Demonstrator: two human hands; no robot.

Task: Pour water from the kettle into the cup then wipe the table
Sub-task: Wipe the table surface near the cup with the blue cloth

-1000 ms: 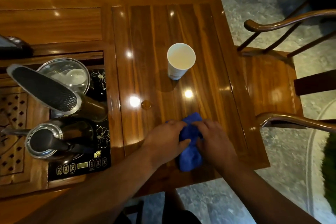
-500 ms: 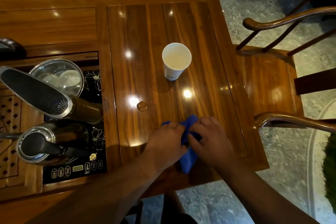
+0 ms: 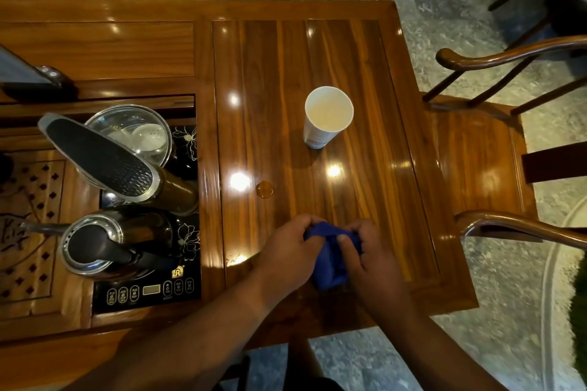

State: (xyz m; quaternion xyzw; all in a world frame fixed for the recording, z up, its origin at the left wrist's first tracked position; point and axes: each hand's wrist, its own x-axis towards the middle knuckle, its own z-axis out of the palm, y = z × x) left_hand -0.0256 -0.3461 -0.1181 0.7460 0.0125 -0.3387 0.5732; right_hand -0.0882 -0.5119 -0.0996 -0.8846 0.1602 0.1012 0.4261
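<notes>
A white paper cup (image 3: pixel 327 114) stands upright in the middle of the glossy wooden table (image 3: pixel 365 73). A small water drop (image 3: pixel 264 189) lies on the wood below and left of the cup. Near the table's front edge, my left hand (image 3: pixel 286 251) and my right hand (image 3: pixel 371 260) both grip a bunched blue cloth (image 3: pixel 330 260) between them. The steel kettle (image 3: pixel 95 244) with a black handle sits on the black induction panel (image 3: pixel 149 289) at the left.
A glass bowl (image 3: pixel 133 133) and a tilted black-and-silver lid (image 3: pixel 101 162) sit behind the kettle. A carved wooden tea tray (image 3: pixel 28 225) lies at far left. A wooden armchair (image 3: pixel 482 162) stands against the table's right side.
Both hands have gathered the blue cloth tighter and lifted its front part; less cloth shows now. The camera view shifted slightly. The cup and kettle have not moved.
</notes>
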